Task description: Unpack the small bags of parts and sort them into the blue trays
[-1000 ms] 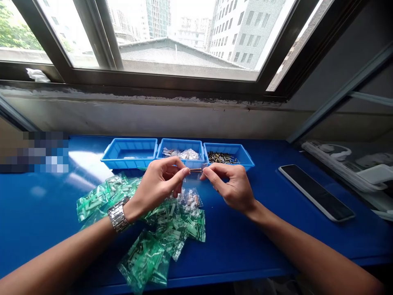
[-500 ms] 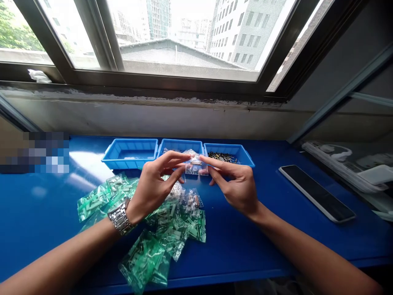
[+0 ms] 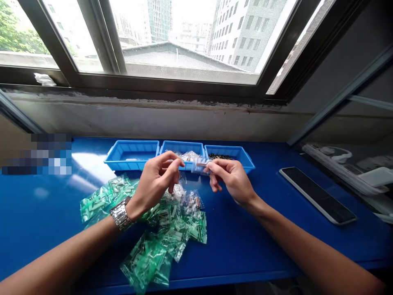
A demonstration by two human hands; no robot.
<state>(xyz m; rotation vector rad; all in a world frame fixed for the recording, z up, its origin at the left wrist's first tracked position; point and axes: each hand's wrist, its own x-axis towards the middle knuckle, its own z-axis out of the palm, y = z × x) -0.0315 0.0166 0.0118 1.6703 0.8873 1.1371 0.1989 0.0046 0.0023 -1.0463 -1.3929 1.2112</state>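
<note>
My right hand (image 3: 231,180) pinches a small clear plastic bag (image 3: 200,166) between thumb and fingers, with copper-coloured pins showing inside it. My left hand (image 3: 158,177) hovers just left of that bag, its thumb and fingertips closed together. Nothing shows between them, and a small gap seems to separate them from the bag. Below it lies a loose heap of green-printed plastic bags (image 3: 172,234) with small parts inside. A metal-link wristwatch (image 3: 120,215) sits on my left wrist.
Three blue plastic trays stand in a row along the window wall of the blue worktop (image 3: 260,246): the left tray (image 3: 132,155), the middle tray (image 3: 181,148) with clear bags, and the right tray (image 3: 242,157) with dark pins. A smartphone (image 3: 317,195) lies face up at right.
The clear bag has moved slightly right and is now in my right hand. My left hand has drawn left and its fingers have closed. The camera view has shifted slightly.
</note>
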